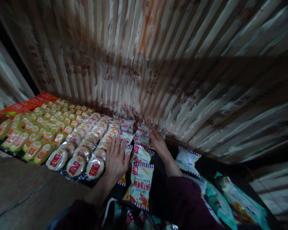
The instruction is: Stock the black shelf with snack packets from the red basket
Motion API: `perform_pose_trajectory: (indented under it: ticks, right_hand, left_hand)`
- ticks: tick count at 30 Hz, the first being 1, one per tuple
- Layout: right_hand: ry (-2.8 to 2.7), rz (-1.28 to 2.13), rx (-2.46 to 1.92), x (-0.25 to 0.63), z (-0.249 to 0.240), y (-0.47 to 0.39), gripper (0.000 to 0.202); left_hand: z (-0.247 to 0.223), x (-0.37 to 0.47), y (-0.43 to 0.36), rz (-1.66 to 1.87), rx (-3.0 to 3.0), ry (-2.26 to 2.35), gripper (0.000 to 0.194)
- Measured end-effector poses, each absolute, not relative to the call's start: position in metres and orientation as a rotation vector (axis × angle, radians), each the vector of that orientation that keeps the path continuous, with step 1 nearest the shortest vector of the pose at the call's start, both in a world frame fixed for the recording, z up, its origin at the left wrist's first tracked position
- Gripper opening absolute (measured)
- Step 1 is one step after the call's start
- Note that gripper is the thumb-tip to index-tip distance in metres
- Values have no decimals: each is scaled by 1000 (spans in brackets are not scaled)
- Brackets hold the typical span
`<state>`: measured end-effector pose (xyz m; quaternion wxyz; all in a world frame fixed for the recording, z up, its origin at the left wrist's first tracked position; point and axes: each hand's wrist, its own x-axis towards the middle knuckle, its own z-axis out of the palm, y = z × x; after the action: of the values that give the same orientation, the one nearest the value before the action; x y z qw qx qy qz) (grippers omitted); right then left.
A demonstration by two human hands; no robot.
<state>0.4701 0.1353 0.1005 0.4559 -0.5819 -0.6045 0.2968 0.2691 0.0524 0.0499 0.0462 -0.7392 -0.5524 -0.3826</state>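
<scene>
My left hand (115, 159) lies with its fingers stretched out, between the round wrapped cakes (94, 167) and a column of white snack bags with striped edges. My right hand (158, 143) reaches to the back of those bags, its fingers straight and pointing away from me, close beside a snack bag (142, 130) in the second column. The front snack bag (140, 187) of that column lies face up between my forearms. Part of the column under my left hand is hidden.
Yellow wrapped cakes (39, 151) stand in rows at the left, before an orange package (21, 105). Teal bags (218, 203) and a white bag (187, 160) lie at the right. A box (108, 207) with more packets sits nearest me. Wrinkled striped sheeting (134, 64) rises behind.
</scene>
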Motion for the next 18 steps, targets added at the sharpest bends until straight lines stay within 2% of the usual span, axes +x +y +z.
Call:
perform_pose_trajectory:
  ticks: [6, 9, 13, 18]
  right_hand:
    - [-1029, 680, -1375, 478, 53, 20, 69]
    - [-910, 708, -1416, 462, 26, -19, 74]
    - [-881, 792, -1576, 439, 13, -39, 77]
    - [-960, 733, -1593, 428, 11, -37, 76]
  left_hand:
    - [54, 288, 3, -1346, -2453, -1478, 60]
    - [43, 301, -16, -1322, -2552, -1574, 64]
    - [26, 313, -26, -1345, -2647, -1572, 67]
    - [22, 316, -21, -1401, -2681, -1629, 66]
